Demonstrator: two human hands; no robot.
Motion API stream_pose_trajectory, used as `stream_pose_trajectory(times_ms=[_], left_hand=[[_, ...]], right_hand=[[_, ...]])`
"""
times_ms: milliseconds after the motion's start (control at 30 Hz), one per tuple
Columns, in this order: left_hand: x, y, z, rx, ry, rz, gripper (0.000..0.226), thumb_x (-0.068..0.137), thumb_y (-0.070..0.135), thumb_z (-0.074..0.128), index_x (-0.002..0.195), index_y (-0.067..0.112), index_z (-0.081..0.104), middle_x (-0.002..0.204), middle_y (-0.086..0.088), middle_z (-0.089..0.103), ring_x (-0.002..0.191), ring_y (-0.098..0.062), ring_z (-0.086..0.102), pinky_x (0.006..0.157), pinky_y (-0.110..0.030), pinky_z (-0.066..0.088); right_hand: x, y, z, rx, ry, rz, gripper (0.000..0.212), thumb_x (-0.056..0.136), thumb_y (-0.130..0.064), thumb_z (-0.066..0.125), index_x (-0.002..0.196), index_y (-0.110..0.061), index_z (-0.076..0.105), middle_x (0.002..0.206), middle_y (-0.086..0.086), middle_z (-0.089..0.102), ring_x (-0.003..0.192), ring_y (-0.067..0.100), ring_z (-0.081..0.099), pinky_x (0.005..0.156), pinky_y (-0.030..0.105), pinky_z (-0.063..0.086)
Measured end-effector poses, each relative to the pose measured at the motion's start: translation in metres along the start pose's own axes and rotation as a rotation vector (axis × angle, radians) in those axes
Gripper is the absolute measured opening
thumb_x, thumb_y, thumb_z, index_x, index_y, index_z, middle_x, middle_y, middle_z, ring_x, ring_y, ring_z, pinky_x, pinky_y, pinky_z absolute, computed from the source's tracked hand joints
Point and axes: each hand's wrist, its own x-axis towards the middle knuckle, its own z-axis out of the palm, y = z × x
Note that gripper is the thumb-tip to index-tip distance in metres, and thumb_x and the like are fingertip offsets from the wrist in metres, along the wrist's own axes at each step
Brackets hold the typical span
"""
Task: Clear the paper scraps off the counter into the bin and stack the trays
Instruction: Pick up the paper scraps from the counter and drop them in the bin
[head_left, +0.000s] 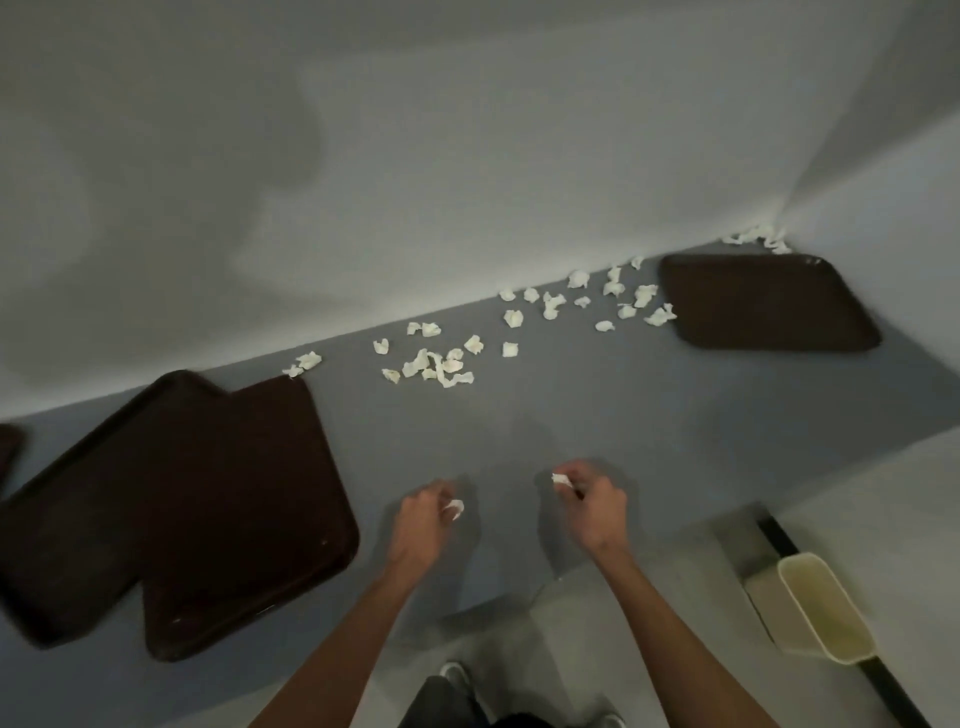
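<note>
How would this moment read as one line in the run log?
left hand: pinches paper scrap | right hand: pinches second scrap | loose scraps: on counter | left trays: overlapping | far tray: apart | bin: on floor

Pinching crumpled white paper scrap (456, 508) in left hand (423, 512), second scrap (561, 480) in right hand (592, 506), over grey counter (597, 395); more scraps (441, 364) scattered near wall; two overlapping dark brown plastic trays (208, 493) at left, third tray (769, 301) far right; cream rectangular bin (826, 608) on floor.
</note>
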Motion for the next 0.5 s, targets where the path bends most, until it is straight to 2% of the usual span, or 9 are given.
stream_pose_trajectory(times_ms=[100,200,267,367,500], left_hand=[[-0.007,0.049,0.022,-0.046,-0.007,0.077,0.008,0.088,0.019,0.075,0.096,0.019,0.075,0.09,0.003,0.078,0.085,-0.015,0.074,0.076,-0.027,0.053],[-0.02,0.105,0.049,-0.115,-0.028,0.142,0.007,0.087,0.017,0.076,0.089,0.023,0.074,0.081,0.008,0.076,0.075,-0.007,0.072,0.073,-0.029,0.057],[-0.033,0.144,0.074,-0.154,-0.041,0.148,0.013,0.086,0.014,0.076,0.087,0.026,0.073,0.075,0.012,0.073,0.069,0.0,0.07,0.069,-0.024,0.056],[-0.055,0.204,0.115,-0.216,-0.056,0.17,0.012,0.087,0.013,0.075,0.087,0.025,0.073,0.073,0.014,0.071,0.069,0.006,0.068,0.061,-0.006,0.046],[-0.082,0.277,0.166,-0.245,-0.117,0.231,0.007,0.088,0.015,0.074,0.091,0.021,0.073,0.08,0.011,0.073,0.074,0.01,0.067,0.064,-0.002,0.043]], right_hand=[[-0.013,0.025,-0.053,0.113,0.109,0.012,0.003,0.095,-0.03,0.074,0.097,-0.028,0.076,0.087,-0.012,0.076,0.08,0.0,0.068,0.068,-0.003,0.038],[-0.029,0.057,-0.105,0.207,0.195,0.043,0.004,0.094,-0.029,0.076,0.097,-0.031,0.075,0.087,-0.021,0.075,0.083,-0.007,0.069,0.07,-0.001,0.041],[-0.04,0.085,-0.141,0.244,0.217,0.077,0.009,0.093,-0.027,0.076,0.094,-0.036,0.074,0.085,-0.029,0.073,0.084,-0.015,0.066,0.07,0.002,0.043],[-0.057,0.129,-0.192,0.264,0.269,0.087,0.011,0.093,-0.025,0.076,0.094,-0.036,0.074,0.083,-0.031,0.071,0.082,-0.016,0.066,0.069,0.003,0.044],[-0.075,0.191,-0.246,0.314,0.28,0.158,0.013,0.094,-0.022,0.076,0.098,-0.034,0.075,0.088,-0.031,0.072,0.085,-0.011,0.067,0.069,0.005,0.046]])
